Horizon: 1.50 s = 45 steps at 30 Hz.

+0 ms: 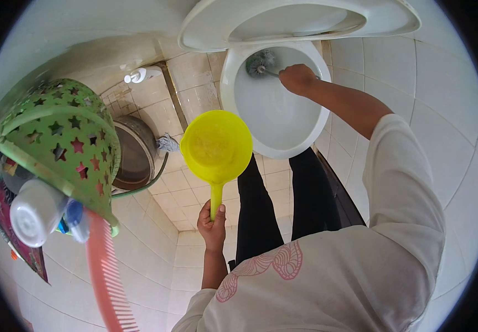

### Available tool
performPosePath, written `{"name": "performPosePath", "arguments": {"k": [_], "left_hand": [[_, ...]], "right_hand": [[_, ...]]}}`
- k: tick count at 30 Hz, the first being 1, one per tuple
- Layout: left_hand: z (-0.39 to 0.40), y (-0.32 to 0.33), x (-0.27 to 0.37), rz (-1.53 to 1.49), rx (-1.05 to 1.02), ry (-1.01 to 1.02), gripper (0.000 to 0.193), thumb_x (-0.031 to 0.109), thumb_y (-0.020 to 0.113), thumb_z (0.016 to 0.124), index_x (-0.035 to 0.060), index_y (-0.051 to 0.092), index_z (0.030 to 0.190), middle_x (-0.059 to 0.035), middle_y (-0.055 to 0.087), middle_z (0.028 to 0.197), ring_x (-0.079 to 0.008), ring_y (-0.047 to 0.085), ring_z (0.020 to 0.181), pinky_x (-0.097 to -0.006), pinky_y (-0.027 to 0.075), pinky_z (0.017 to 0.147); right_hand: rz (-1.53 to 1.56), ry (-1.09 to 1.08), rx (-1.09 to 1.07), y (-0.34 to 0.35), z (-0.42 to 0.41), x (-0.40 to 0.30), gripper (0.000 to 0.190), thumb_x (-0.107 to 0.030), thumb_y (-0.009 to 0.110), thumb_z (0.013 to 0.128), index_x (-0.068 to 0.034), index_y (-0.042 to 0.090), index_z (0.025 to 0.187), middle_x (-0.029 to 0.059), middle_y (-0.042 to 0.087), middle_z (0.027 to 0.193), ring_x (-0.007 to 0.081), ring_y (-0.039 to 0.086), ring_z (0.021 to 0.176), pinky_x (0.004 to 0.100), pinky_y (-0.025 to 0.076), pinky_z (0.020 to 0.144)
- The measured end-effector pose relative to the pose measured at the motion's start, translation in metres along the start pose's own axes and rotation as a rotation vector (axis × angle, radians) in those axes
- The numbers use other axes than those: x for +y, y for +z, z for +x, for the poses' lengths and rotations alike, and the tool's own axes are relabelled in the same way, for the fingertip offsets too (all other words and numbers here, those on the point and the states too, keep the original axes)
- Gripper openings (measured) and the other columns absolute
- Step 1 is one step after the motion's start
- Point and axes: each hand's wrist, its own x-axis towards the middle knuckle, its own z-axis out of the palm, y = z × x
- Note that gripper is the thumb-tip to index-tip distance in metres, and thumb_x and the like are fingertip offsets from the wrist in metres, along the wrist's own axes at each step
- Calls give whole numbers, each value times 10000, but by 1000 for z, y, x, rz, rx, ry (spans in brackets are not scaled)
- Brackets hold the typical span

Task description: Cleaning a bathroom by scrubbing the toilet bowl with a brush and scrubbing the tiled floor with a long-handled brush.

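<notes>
My left hand [212, 222] is closed round the handle of a yellow plastic dipper [218, 145], held level just left of the toilet bowl. Whether there is water in the dipper I cannot tell. With my right hand [299, 79] I grip the thin handle of a toilet brush [260, 63]. Its bristled head, green and grey, rests against the inner wall of the white toilet bowl [278, 103], at the upper left. The toilet seat [205, 29] stands raised behind the bowl. My right fist is over the bowl's opening.
A green plastic basket [85, 112] with star-shaped holes hangs close at the left, holding bottles and a pink comb [106, 265]. Beyond it stand a round bucket [133, 153] with a green hose [151, 182], a grey cloth [167, 143] and a white bottle [143, 74]. Tiled wall [392, 83] rises at the right.
</notes>
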Motion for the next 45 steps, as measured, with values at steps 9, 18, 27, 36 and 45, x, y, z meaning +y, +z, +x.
{"name": "performPosePath", "arguments": {"k": [9, 18, 27, 36, 45], "left_hand": [[-4, -1, -2, 10, 1, -14, 265, 107, 612, 805, -17, 535, 1027, 23, 492, 696, -32, 412, 568, -163, 351, 515], [-9, 5, -5, 2, 44, 20, 236, 104, 609, 806, -19, 544, 998, 25, 482, 677, -32, 408, 559, -165, 347, 503], [-13, 6, -10, -47, 23, -12, 230, 76, 598, 813, -24, 535, 1010, 45, 483, 721, -9, 391, 604, -142, 320, 538], [-12, 6, -17, -56, 59, 18, 237, 70, 608, 803, -39, 541, 1003, 12, 519, 783, -30, 429, 654, -163, 365, 587], [-20, -1, -13, -42, 56, -43, 267, 76, 612, 802, -39, 532, 1030, 4, 531, 803, -36, 457, 688, -164, 387, 618]], "right_hand": [[-327, 132, -132, 9, 28, 5, 201, -114, 614, 683, -65, 663, 872, 108, 646, 871, 260, 624, 802, 389, 482, 597], [-531, 17, -382, -26, 8, -5, 247, -133, 652, 658, -76, 661, 898, 80, 639, 894, 259, 623, 794, 386, 485, 562], [-331, 124, -357, -3, 50, 7, 194, -112, 610, 689, -60, 661, 869, 89, 642, 867, 275, 622, 793, 397, 503, 584], [-443, 38, -391, -15, 34, 6, 187, -97, 572, 715, -49, 659, 873, 91, 641, 871, 265, 623, 801, 401, 510, 575], [-334, 38, -280, -6, 21, 3, 167, -94, 547, 729, -51, 659, 845, 86, 640, 868, 261, 622, 800, 373, 508, 585]]}}
